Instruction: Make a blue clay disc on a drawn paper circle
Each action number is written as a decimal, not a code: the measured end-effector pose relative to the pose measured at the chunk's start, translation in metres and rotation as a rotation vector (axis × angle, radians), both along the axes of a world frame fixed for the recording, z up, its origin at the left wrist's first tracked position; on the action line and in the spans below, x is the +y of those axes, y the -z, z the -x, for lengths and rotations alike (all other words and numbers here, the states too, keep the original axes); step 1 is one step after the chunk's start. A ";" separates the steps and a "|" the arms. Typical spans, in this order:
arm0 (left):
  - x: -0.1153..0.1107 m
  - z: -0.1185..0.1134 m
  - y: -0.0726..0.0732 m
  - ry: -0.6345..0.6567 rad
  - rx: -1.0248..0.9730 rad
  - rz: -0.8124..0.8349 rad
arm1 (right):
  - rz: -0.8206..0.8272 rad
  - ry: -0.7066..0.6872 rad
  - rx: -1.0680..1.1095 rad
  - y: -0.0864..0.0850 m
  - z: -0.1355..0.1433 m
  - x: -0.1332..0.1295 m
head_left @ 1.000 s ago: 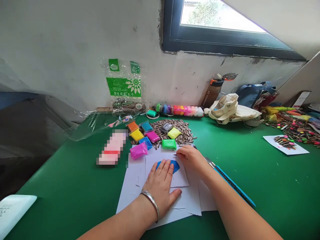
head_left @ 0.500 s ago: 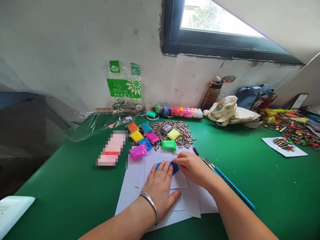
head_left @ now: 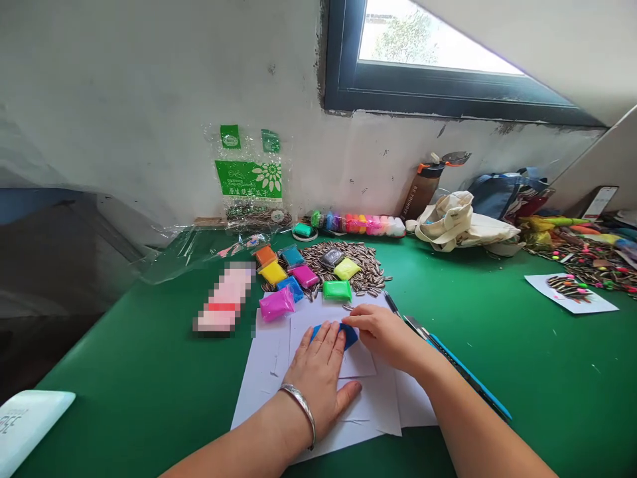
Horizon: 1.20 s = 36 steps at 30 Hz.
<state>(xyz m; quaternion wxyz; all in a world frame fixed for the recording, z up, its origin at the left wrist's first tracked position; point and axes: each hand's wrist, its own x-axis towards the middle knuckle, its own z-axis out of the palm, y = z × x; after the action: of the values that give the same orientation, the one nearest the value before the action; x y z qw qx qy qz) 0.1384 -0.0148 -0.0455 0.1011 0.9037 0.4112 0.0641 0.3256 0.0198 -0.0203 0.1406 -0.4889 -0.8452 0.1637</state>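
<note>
My left hand [head_left: 323, 378], with a silver bangle at the wrist, lies flat with its fingers stretched over a flat blue piece [head_left: 350, 337]. Much of that piece is hidden under the fingers; whether it is clay or paper I cannot tell. My right hand [head_left: 381, 335] has its fingers curled together, with the thumb and index tips at the blue piece's upper right edge. Beneath it is a small white sheet [head_left: 365, 366], on top of larger white paper [head_left: 253, 382]. A green clay packet [head_left: 337, 290] and a pink clay packet [head_left: 277, 304] sit just beyond.
Sunflower seeds [head_left: 368, 265] are heaped behind the paper, with several coloured packets on them. A pen [head_left: 391, 303] and a blue-edged cutter [head_left: 468, 372] lie on the right. Farther back stand a brown bottle [head_left: 423, 189] and a cloth bag [head_left: 462, 222]. A seed-decorated card [head_left: 572, 295] lies at right.
The view has shifted very slightly. Both hands keep nearly the same place on the blue piece.
</note>
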 end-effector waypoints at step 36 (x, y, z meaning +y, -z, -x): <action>0.006 0.028 -0.018 0.037 0.029 -0.031 | 0.101 0.112 0.143 0.003 -0.006 0.005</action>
<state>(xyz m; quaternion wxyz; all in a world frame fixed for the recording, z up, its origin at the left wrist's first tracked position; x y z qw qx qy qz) 0.1105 -0.0092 -0.0279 0.0821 0.9134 0.3947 0.0556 0.3321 0.0245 -0.0233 0.1847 -0.5289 -0.7951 0.2323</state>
